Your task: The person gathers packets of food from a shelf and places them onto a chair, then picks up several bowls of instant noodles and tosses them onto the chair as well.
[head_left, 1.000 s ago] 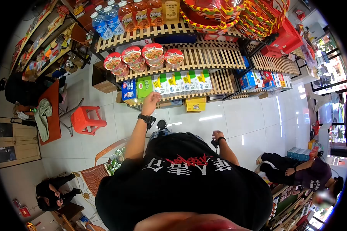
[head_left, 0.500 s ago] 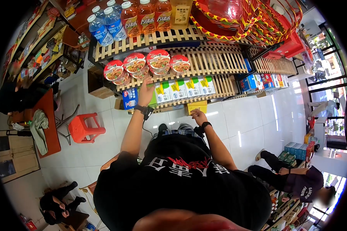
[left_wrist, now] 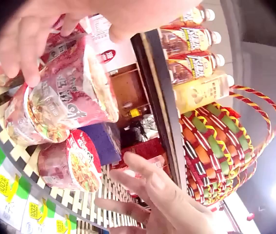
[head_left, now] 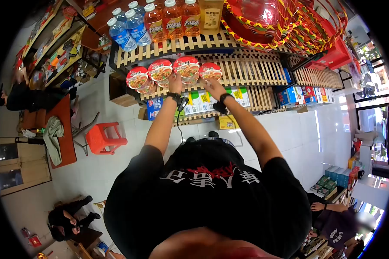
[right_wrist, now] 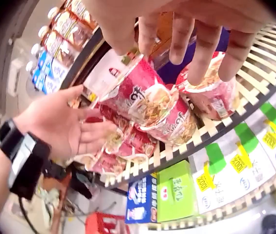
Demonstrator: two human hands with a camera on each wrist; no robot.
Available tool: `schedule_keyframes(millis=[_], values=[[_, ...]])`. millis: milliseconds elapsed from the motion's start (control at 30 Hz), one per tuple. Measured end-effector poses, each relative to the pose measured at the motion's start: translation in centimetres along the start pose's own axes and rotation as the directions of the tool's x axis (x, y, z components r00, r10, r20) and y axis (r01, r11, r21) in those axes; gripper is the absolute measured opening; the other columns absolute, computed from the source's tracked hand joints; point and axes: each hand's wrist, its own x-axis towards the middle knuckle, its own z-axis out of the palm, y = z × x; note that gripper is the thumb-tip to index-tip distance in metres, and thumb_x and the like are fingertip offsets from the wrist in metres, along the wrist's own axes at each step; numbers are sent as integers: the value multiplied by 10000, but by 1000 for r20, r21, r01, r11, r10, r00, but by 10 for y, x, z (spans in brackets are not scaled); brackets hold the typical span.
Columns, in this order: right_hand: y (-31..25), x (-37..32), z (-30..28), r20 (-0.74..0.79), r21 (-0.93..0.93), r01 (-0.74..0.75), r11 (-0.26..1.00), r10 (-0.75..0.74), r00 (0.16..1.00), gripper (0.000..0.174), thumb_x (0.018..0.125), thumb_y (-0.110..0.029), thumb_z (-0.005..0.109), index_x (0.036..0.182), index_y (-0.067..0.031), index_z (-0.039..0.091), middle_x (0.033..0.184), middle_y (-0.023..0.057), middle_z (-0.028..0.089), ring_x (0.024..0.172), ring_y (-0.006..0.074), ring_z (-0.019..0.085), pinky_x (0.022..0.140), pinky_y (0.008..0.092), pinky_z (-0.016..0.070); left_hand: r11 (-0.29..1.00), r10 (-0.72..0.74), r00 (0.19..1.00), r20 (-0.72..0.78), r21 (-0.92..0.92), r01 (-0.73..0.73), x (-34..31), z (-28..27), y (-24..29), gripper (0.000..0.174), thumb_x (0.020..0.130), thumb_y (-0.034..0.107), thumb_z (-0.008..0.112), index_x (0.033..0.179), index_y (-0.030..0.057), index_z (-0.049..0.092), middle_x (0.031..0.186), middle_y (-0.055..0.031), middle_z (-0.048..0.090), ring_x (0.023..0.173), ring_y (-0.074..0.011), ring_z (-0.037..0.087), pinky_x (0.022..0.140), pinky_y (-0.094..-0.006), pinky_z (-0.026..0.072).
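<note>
Red-lidded noodle cups (head_left: 161,71), partly stacked, stand in a row on the slatted middle shelf. My left hand (head_left: 176,83) is at the front of the stacked cups; in the left wrist view its spread fingers (left_wrist: 28,46) lie over or beside a cup, though contact is unclear. By the rightmost single cup (head_left: 211,71) is my right hand (head_left: 214,87). In the right wrist view its fingers (right_wrist: 191,44) extend above and partly in front of that cup (right_wrist: 211,87), not curled round it. The left palm (right_wrist: 62,122) also shows there, facing the stack.
Bottles (head_left: 173,21) and woven baskets (head_left: 259,30) stand on the upper shelf. Cartons (head_left: 199,101) line the shelf below, with a yellow box (head_left: 227,122) underneath. A red stool (head_left: 104,138) stands left; other people are at both sides.
My right hand has risen from beside the body to the rightmost cup. My left hand has moved up from the cartons to the stacked cups.
</note>
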Motion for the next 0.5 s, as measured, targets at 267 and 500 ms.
schedule_keyframes(millis=[267,500], values=[[-48,57,1,72,104,-212,972,205,976,823,828,-511,609,1463,-98,288,1247,218,552,1210,301,500,970,347,414,961,-88,996,29,-259,92,-8,16,1,307,926,254,554,1186,144,433,991,-67,543,751,-212,596,539,-341,517],[3,69,34,231,418,-316,852,237,944,960,788,-533,654,1476,-38,203,1254,135,549,1117,247,536,859,353,467,972,20,999,45,-234,-9,-13,12,-6,318,912,117,566,1216,62,491,828,-45,578,594,-153,595,484,-286,482]])
